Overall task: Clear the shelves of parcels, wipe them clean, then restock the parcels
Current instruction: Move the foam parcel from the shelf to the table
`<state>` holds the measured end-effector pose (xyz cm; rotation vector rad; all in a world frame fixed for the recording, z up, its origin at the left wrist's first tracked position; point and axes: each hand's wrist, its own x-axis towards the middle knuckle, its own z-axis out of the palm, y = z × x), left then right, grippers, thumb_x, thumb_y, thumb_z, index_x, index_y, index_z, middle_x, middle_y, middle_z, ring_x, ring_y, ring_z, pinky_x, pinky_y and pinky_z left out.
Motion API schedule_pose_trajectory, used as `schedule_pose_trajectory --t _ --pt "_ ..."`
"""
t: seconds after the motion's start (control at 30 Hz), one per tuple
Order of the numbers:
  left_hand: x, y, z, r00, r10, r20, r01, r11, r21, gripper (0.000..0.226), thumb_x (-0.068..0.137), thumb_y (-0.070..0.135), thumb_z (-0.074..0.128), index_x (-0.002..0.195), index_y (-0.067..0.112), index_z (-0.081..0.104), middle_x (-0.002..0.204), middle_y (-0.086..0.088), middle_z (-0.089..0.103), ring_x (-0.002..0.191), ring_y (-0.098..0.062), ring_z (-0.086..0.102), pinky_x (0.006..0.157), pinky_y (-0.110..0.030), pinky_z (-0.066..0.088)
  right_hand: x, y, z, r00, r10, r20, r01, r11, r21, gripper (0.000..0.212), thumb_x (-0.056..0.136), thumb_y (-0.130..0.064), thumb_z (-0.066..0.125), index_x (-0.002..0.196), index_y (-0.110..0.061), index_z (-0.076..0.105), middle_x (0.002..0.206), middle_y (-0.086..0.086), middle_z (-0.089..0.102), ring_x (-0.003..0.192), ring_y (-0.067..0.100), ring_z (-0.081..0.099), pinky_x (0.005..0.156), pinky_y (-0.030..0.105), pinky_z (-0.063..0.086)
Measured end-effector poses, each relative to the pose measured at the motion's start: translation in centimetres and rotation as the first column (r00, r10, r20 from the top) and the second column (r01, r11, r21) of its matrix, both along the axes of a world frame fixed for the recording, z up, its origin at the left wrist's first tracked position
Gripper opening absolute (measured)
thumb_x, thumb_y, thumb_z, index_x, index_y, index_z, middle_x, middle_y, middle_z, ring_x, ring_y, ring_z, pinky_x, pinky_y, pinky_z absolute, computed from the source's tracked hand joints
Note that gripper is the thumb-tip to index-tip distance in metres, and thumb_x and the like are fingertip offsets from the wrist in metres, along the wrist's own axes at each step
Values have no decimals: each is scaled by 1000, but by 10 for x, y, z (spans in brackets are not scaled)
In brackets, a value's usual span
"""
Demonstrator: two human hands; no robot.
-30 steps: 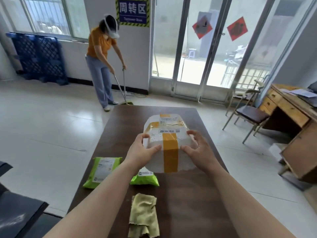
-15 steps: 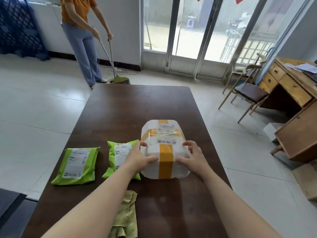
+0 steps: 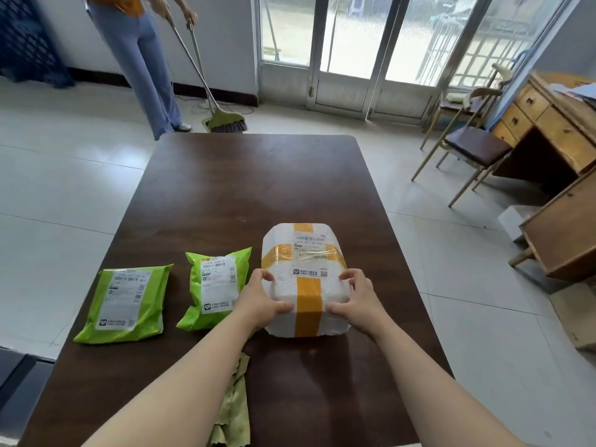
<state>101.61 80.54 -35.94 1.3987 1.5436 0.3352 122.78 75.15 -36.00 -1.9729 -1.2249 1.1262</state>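
On the dark wooden table (image 3: 225,188), towards its right-hand edge: one white foam parcel (image 3: 283,285), banded crosswise with orange tape, labels uppermost, resting flat on the tabletop.

Item: the wearer's left hand (image 3: 258,301) clasped the parcel's left side, fingers curled over the upper edge, thumb laid along the near face.

Item: the right hand (image 3: 358,301) clasped the right side in the same way, so the parcel sat between the two palms, straight ahead of both forearms.

Left of the parcel, label-up: a green mailer (image 3: 214,288) just beside the left hand (whether it touched the parcel I could not tell), and a second green mailer (image 3: 124,301) apart from it, nearer the table's left edge.

At the near edge, beside the left forearm: one crumpled yellow-green cloth (image 3: 233,411).

Beyond the far end: a second person (image 3: 142,59) holding a broom (image 3: 225,119), its head on the floor tiles.

To the right: a chair (image 3: 474,150) and a wooden desk (image 3: 554,124) with drawers.
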Motion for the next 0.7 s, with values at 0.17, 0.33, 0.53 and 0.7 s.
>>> schedule_pose_trajectory --t 0.17,0.33,0.53,0.7 --pt "0 -4 -8 997 -31 -71 32 999 10 60 73 28 82 113 27 37 103 2 50 80 -7 49 59 -20 37 -2 -1 -8 998 34 49 -32 999 -29 58 69 -21 77 112 -33 39 120 -2 35 91 7 47 63 14 45" --pt "2 -10 -9 987 -79 -139 77 997 -20 58 82 33 73 128 19 41 124 -5 53 107 -20 53 79 -24 38 -6 -1 -7 987 82 137 -73 995 -70 54 77 -18 74 118 -30 41 125 -2 39 92 11 49 53 14 41" --pt "3 -13 14 996 -69 -61 69 998 -2 56 88 29 68 135 14 42 131 -9 52 113 -22 54 85 -27 43 -21 1 18 977 88 192 -96 995 30 51 84 -19 70 129 -24 47 131 -1 43 97 6 44 63 7 36" --pt "-11 -16 58 999 -25 -39 31 986 162 42 90 28 64 127 13 51 117 -4 60 102 -17 57 87 -30 48 -46 4 64 947 147 285 -197 967 158 53 85 -24 70 134 -23 48 135 -2 48 121 13 47 99 27 41"
